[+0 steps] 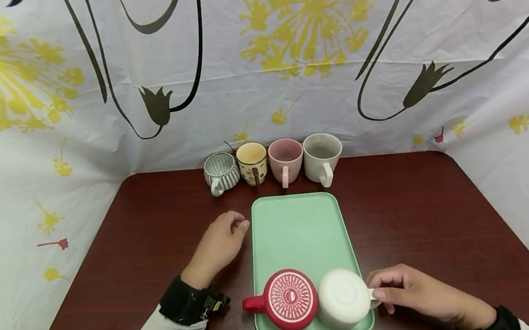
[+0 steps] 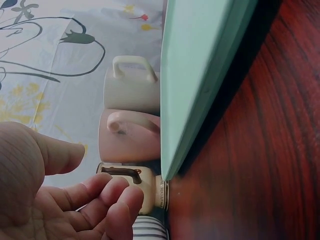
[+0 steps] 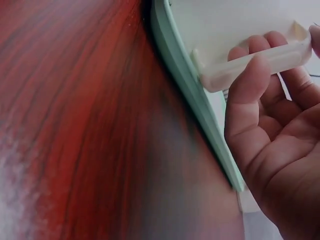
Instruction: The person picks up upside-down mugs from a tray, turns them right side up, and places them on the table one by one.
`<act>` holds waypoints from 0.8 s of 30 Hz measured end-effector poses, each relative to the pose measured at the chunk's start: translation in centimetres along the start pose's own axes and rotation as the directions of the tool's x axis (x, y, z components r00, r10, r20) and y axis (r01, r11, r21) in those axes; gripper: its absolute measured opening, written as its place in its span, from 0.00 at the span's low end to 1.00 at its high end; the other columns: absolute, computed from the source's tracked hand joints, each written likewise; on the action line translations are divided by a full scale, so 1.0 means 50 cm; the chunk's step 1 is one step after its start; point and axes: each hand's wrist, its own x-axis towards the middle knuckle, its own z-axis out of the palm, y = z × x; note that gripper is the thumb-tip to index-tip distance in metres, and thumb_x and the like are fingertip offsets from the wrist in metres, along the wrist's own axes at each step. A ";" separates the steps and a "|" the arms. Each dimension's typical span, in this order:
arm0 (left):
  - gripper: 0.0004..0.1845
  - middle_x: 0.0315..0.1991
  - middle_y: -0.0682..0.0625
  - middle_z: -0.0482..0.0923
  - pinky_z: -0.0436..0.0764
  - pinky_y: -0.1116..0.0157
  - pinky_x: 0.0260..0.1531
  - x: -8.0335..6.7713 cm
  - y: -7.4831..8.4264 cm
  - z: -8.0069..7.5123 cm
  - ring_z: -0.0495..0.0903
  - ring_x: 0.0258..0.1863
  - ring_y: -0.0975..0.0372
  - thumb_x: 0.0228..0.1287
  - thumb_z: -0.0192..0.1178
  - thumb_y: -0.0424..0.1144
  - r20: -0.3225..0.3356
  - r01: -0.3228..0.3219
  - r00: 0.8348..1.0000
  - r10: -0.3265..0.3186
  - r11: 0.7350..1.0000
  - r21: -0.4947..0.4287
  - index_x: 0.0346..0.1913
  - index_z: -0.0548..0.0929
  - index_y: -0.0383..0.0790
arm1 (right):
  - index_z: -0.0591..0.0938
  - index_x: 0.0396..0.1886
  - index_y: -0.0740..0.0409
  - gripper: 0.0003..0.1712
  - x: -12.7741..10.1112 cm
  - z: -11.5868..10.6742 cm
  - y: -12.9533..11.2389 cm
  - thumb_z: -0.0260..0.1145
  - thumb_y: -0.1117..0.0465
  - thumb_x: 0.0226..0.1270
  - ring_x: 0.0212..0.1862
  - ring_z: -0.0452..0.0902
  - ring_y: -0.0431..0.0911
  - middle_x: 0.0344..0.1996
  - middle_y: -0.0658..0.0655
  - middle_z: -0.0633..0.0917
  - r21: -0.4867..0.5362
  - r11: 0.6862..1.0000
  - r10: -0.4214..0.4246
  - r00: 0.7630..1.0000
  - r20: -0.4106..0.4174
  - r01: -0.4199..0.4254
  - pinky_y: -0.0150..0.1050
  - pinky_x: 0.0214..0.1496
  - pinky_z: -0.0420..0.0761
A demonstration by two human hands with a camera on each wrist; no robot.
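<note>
A mint-green tray [image 1: 300, 226] lies mid-table. Two mugs stand upside down at its near end: a red mug [image 1: 289, 299] with a patterned base and a white mug [image 1: 342, 297]. My right hand [image 1: 406, 292] pinches the white mug's handle [image 3: 250, 65], thumb in front and fingers behind it. My left hand [image 1: 219, 245] rests on the table just left of the tray, fingers loosely curled and holding nothing; the left wrist view shows the hand [image 2: 75, 200] beside the tray edge [image 2: 200, 85].
Along the table's far edge stand several upright mugs: striped grey [image 1: 220, 172], dotted cream [image 1: 252, 162], pink [image 1: 285, 160] and off-white [image 1: 323, 158]. A flower-printed cloth [image 1: 253, 53] walls the dark wooden table [image 1: 419, 213] on three sides.
</note>
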 end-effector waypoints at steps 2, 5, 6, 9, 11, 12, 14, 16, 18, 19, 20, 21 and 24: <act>0.13 0.43 0.49 0.81 0.82 0.56 0.46 -0.001 0.000 0.000 0.78 0.42 0.58 0.79 0.58 0.47 0.001 0.000 1.000 0.000 1.000 0.000 0.54 0.83 0.43 | 0.82 0.43 0.65 0.17 0.002 0.002 -0.002 0.48 0.80 0.76 0.30 0.78 0.53 0.37 0.66 0.82 -0.015 1.000 -0.002 1.000 -0.005 0.002 0.40 0.31 0.84; 0.14 0.44 0.49 0.81 0.82 0.56 0.47 -0.001 0.000 0.000 0.79 0.42 0.58 0.79 0.58 0.47 0.001 0.000 1.000 0.000 1.000 0.000 0.55 0.83 0.42 | 0.81 0.40 0.65 0.16 0.005 0.006 -0.007 0.48 0.81 0.75 0.28 0.78 0.51 0.33 0.66 0.80 -0.018 1.000 -0.008 1.000 -0.002 0.008 0.40 0.29 0.84; 0.14 0.44 0.49 0.81 0.82 0.56 0.47 -0.001 0.000 0.000 0.79 0.42 0.58 0.79 0.58 0.47 0.002 0.000 1.000 0.000 1.000 0.001 0.55 0.83 0.42 | 0.81 0.39 0.66 0.16 0.006 0.007 -0.010 0.48 0.81 0.75 0.28 0.78 0.50 0.33 0.66 0.80 -0.016 1.000 -0.012 1.000 0.001 0.012 0.40 0.29 0.84; 0.14 0.44 0.49 0.81 0.82 0.56 0.47 0.000 -0.001 0.000 0.79 0.43 0.58 0.79 0.58 0.47 0.001 0.001 1.000 -0.001 1.000 0.001 0.55 0.83 0.42 | 0.81 0.37 0.67 0.16 0.009 0.009 -0.016 0.48 0.82 0.75 0.30 0.79 0.51 0.31 0.68 0.79 0.011 1.000 -0.016 1.000 0.012 0.016 0.41 0.29 0.86; 0.14 0.44 0.49 0.81 0.82 0.55 0.48 0.000 -0.001 0.000 0.79 0.43 0.57 0.79 0.58 0.47 0.002 0.001 1.000 -0.001 1.000 0.000 0.55 0.83 0.42 | 0.81 0.36 0.68 0.16 0.010 0.010 -0.020 0.48 0.82 0.75 0.31 0.78 0.53 0.30 0.68 0.78 0.035 0.999 -0.007 1.000 0.011 0.007 0.42 0.30 0.86; 0.14 0.44 0.49 0.81 0.82 0.56 0.48 0.001 -0.001 0.000 0.79 0.43 0.57 0.79 0.58 0.47 0.003 0.001 1.000 -0.001 1.000 0.000 0.55 0.83 0.42 | 0.80 0.36 0.68 0.16 0.010 0.010 -0.021 0.48 0.82 0.75 0.32 0.77 0.54 0.30 0.68 0.78 0.044 0.999 -0.004 1.000 0.014 0.004 0.43 0.30 0.87; 0.14 0.44 0.49 0.81 0.82 0.55 0.48 0.001 -0.002 0.001 0.79 0.43 0.57 0.78 0.58 0.47 0.004 0.000 1.000 0.000 1.000 0.000 0.55 0.83 0.42 | 0.80 0.35 0.67 0.16 0.010 0.010 -0.021 0.47 0.82 0.75 0.32 0.76 0.55 0.29 0.68 0.77 0.061 0.998 0.004 1.000 0.017 -0.005 0.43 0.31 0.87; 0.14 0.45 0.49 0.81 0.82 0.55 0.48 0.001 -0.002 0.001 0.79 0.43 0.57 0.79 0.58 0.47 0.004 0.000 1.000 0.000 1.000 0.002 0.55 0.83 0.42 | 0.79 0.35 0.67 0.16 0.010 0.010 -0.020 0.47 0.82 0.75 0.32 0.75 0.54 0.29 0.67 0.77 0.062 0.998 0.003 1.000 0.023 -0.005 0.42 0.31 0.87; 0.14 0.45 0.49 0.81 0.82 0.55 0.48 0.001 -0.002 0.002 0.79 0.43 0.57 0.79 0.58 0.47 0.002 0.000 1.000 0.000 1.000 0.005 0.55 0.83 0.42 | 0.79 0.36 0.66 0.16 0.011 0.009 -0.019 0.47 0.82 0.75 0.32 0.76 0.53 0.29 0.66 0.77 0.051 0.999 -0.006 1.000 0.030 0.004 0.42 0.31 0.87; 0.14 0.45 0.49 0.81 0.82 0.55 0.48 0.000 -0.001 0.002 0.79 0.44 0.57 0.79 0.58 0.47 0.001 0.000 1.000 0.000 1.000 0.005 0.55 0.83 0.42 | 0.79 0.36 0.66 0.17 0.011 0.009 -0.018 0.47 0.82 0.75 0.32 0.76 0.52 0.29 0.65 0.77 0.042 0.999 -0.008 0.999 0.032 0.007 0.42 0.31 0.87; 0.14 0.45 0.49 0.82 0.82 0.55 0.48 0.000 -0.001 0.002 0.79 0.44 0.57 0.79 0.58 0.47 0.001 0.001 1.000 -0.001 1.000 0.005 0.55 0.83 0.42 | 0.79 0.36 0.65 0.17 0.011 0.009 -0.018 0.46 0.81 0.75 0.32 0.76 0.52 0.29 0.64 0.77 0.035 0.999 -0.010 0.999 0.033 0.008 0.42 0.31 0.87; 0.14 0.45 0.49 0.82 0.82 0.55 0.48 0.000 -0.001 0.002 0.79 0.43 0.58 0.79 0.58 0.47 0.001 0.000 1.000 0.000 1.000 0.006 0.55 0.83 0.42 | 0.79 0.36 0.65 0.17 0.011 0.009 -0.018 0.46 0.81 0.75 0.33 0.76 0.52 0.28 0.64 0.77 0.032 0.999 -0.005 0.999 0.032 0.004 0.42 0.31 0.87; 0.14 0.45 0.49 0.82 0.82 0.55 0.48 0.000 -0.001 0.003 0.79 0.43 0.57 0.79 0.58 0.47 0.003 0.001 1.000 -0.001 1.000 0.001 0.55 0.83 0.42 | 0.79 0.36 0.65 0.17 0.010 0.010 -0.022 0.46 0.80 0.77 0.32 0.76 0.51 0.28 0.65 0.77 0.024 0.999 0.024 1.000 0.014 -0.024 0.41 0.31 0.86</act>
